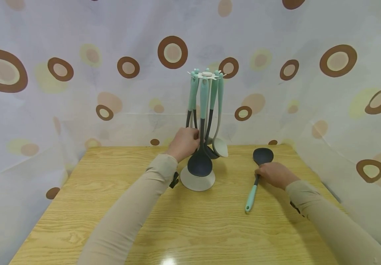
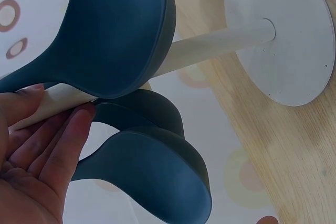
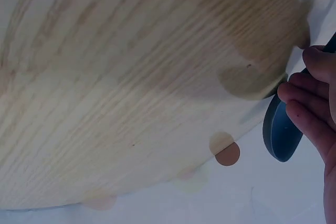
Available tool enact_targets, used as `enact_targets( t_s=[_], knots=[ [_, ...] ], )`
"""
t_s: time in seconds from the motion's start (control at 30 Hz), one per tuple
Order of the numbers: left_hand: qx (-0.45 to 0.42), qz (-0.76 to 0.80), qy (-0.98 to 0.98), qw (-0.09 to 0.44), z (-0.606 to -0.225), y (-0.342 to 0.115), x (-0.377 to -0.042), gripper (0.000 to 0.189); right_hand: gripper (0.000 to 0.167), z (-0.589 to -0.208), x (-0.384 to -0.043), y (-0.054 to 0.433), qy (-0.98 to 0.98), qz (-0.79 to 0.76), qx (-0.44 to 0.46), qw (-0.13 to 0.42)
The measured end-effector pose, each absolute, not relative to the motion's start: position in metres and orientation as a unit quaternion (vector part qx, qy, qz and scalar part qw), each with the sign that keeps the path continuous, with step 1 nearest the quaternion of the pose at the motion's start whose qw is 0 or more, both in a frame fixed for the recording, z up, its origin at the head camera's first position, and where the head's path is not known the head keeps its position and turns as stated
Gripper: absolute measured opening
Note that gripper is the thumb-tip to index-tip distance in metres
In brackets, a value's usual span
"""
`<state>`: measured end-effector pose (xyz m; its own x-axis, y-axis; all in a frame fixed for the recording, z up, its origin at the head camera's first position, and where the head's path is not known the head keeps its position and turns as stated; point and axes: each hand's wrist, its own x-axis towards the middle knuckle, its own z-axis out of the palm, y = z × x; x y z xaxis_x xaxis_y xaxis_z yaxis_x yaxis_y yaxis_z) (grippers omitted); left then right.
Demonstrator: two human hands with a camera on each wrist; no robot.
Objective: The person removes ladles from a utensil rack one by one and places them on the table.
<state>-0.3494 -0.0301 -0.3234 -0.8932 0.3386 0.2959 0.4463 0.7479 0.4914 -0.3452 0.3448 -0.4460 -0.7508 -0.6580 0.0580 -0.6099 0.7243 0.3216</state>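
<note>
A white utensil stand [image 1: 207,74] with a round base [image 1: 194,183] is hung with several mint-handled utensils. My left hand [image 1: 182,142] grips its pole [image 2: 220,45], thumb on one side and fingers on the other, as the left wrist view shows. A dark ladle [image 1: 199,163] hangs in front of the pole. More dark bowls [image 2: 157,171] hang beside the fingers, and a pale utensil [image 1: 220,147] is on the right. To the right, my right hand [image 1: 276,174] holds a dark spoon [image 1: 262,156] by its neck. The spoon's mint handle [image 1: 251,198] points toward me.
A wooden table [image 1: 111,198] lies under everything. Behind and at both sides hangs a pale curtain [image 1: 137,110] with brown and yellow circles. The utensils hang closely bunched around the pole.
</note>
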Motion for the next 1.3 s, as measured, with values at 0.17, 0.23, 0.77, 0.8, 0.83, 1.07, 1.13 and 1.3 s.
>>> enact_targets(
  t_s=[0.17,0.23,0.77,0.8,0.83,1.07,1.13,1.3],
  knots=[
    [-0.213,-0.284,-0.929,0.102,-0.324,-0.029,-0.350,0.018,0.013,-0.449,-0.343,0.347,-0.927,-0.130,0.342,0.081],
    [-0.214,-0.283,-0.929,0.106,-0.324,-0.029,-0.350,0.018,0.014,-0.449,-0.343,0.347,-0.928,-0.128,0.341,0.081],
    [-0.213,-0.288,-0.928,0.102,-0.323,-0.030,-0.347,0.018,0.018,-0.453,-0.334,0.333,-0.975,0.034,0.213,0.059],
    [-0.212,-0.288,-0.928,0.103,-0.323,-0.030,-0.347,0.018,0.019,-0.453,-0.333,0.330,-0.978,0.044,0.196,0.053],
    [-0.212,-0.289,-0.928,0.104,-0.323,-0.030,-0.347,0.018,0.019,-0.453,-0.333,0.328,-0.981,0.054,0.178,0.047],
    [-0.209,-0.290,-0.929,0.095,-0.323,-0.031,-0.347,0.018,0.029,-0.450,-0.329,0.316,-0.990,0.098,0.100,-0.001],
    [-0.209,-0.289,-0.929,0.094,-0.324,-0.031,-0.347,0.018,0.028,-0.448,-0.326,0.313,-0.990,0.111,0.084,-0.015],
    [-0.210,-0.287,-0.929,0.100,-0.323,-0.029,-0.347,0.018,0.012,-0.442,-0.322,0.308,-0.989,0.128,0.059,-0.043]
  ],
)
